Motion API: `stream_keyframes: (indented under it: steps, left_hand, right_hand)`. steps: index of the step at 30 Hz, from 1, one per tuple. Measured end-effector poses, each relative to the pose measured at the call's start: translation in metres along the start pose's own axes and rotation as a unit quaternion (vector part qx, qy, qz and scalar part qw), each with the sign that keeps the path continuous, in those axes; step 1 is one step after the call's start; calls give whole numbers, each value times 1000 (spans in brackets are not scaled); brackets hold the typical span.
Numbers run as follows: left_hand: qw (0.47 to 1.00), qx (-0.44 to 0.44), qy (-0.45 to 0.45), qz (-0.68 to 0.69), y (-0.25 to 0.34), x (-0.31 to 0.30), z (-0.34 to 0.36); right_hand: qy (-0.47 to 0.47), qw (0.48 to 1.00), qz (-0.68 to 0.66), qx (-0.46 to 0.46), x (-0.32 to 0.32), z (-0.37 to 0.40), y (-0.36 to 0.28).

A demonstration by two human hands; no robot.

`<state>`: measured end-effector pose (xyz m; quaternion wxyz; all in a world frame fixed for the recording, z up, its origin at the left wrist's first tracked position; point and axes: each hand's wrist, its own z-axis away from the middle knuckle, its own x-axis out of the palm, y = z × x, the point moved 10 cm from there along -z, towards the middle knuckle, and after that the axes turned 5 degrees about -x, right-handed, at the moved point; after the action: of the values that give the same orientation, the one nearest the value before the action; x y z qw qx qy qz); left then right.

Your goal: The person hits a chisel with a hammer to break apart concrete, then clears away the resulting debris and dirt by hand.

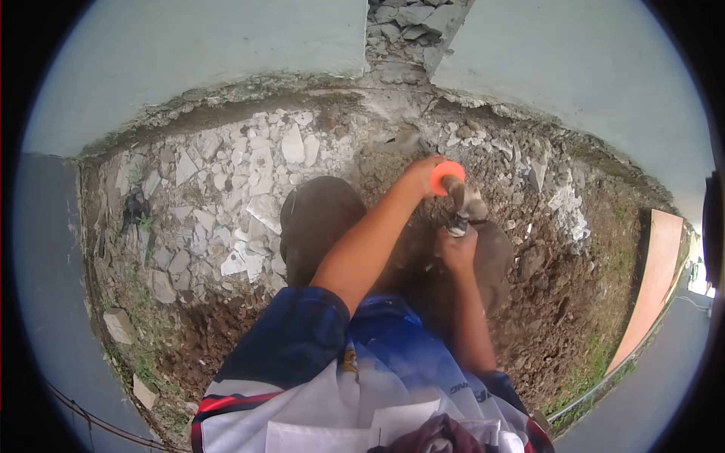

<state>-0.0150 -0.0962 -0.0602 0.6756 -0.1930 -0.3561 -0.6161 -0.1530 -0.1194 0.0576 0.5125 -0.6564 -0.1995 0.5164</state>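
My left hand point(425, 177) is closed round a tool with a round orange guard point(447, 178), probably a chisel; its lower end is hard to make out. Just below and to the right, my right hand point(458, 247) is wrapped round the handle of a hammer point(470, 205). The dusty hammer head is close beside the orange guard. Both hands are between and above my knees, over broken soil at the foot of the wall.
White rubble point(260, 166) covers the ground at the left. A pale wall point(226, 45) with a broken gap stands ahead. Loose brown soil point(555, 302) spreads at the right, near a flat pinkish board point(651, 279). Another wall point(53, 279) is at the far left.
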Motion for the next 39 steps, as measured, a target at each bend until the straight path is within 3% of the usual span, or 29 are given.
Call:
stream_keyframes:
  steps: [3, 6, 7, 8, 10, 12, 14, 17, 20, 22, 23, 26, 27, 28, 30, 31, 33, 34, 35, 38, 39]
  left_hand:
    - [1000, 13, 0, 11, 12, -10, -25]
    - [1000, 0, 16, 9, 1, -13, -17]
    - [1000, -6, 18, 4, 2, -14, -16]
    - [1000, -11, 19, -5, 7, -17, -16]
    - [1000, -15, -7, 3, 5, -19, -18]
    - [999, -22, -43, 16, 7, -12, -19]
    - [996, -33, -76, 38, 6, -12, -18]
    - [989, -19, -145, 7, 17, -17, -17]
    - [996, -18, -35, 85, 19, -19, -4]
    - [996, -10, -39, 77, 17, -18, -10]
    - [996, -10, -43, 72, 14, -17, -13]
    - [996, 30, -6, 88, 26, -22, -28]
    - [994, 46, 17, 101, 24, -32, -35]
    - [993, 47, 22, 101, 7, -50, -44]
    - [991, 94, 4, 99, 44, -76, -90]
    - [983, 111, -133, 58, 53, -57, -90]
    - [994, 48, -41, 94, 2, -76, -57]
    - [995, 43, -12, 88, 31, -54, -35]
    - [982, 43, 39, 180, 21, -54, -21]
    - [979, 84, 137, 127, -19, -98, -9]
    - [982, 57, 148, 101, -42, -108, -13]
  right_hand:
    - [51, 982, -136, 119, -18, 10, -7]
    - [90, 989, -118, 21, -67, 9, -72]
    - [141, 978, -138, -73, -83, 13, -110]
    - [175, 959, -144, -171, -94, 18, -141]
    - [224, 877, -298, -304, -92, 21, -144]
    - [100, 978, -127, -131, -35, -8, -67]
    - [-30, 997, 53, 50, 9, -14, 12]
    - [-1, 999, -35, 33, -6, -16, -14]
    - [112, 981, -156, 10, -46, -3, -108]
    - [136, 946, -62, -287, -72, 8, -180]
    - [154, 921, -162, -320, -73, 8, -182]
    - [76, 930, 187, -306, -13, -4, -80]
    - [-4, 990, 128, -55, 0, -32, -23]
    - [-82, 973, 56, 208, 19, -23, 32]
    - [13, 999, 51, 12, 10, -29, 11]
    - [23, 1000, -9, -5, 1, -26, -21]
    - [7, 1000, 24, -11, -22, 1, -41]
    - [13, 998, 31, -50, -27, -18, -63]
    - [66, 978, 81, -179, -40, -20, -119]
    - [68, 994, 44, -76, -46, -23, -62]
    - [90, 993, -8, -73, -47, -22, -51]
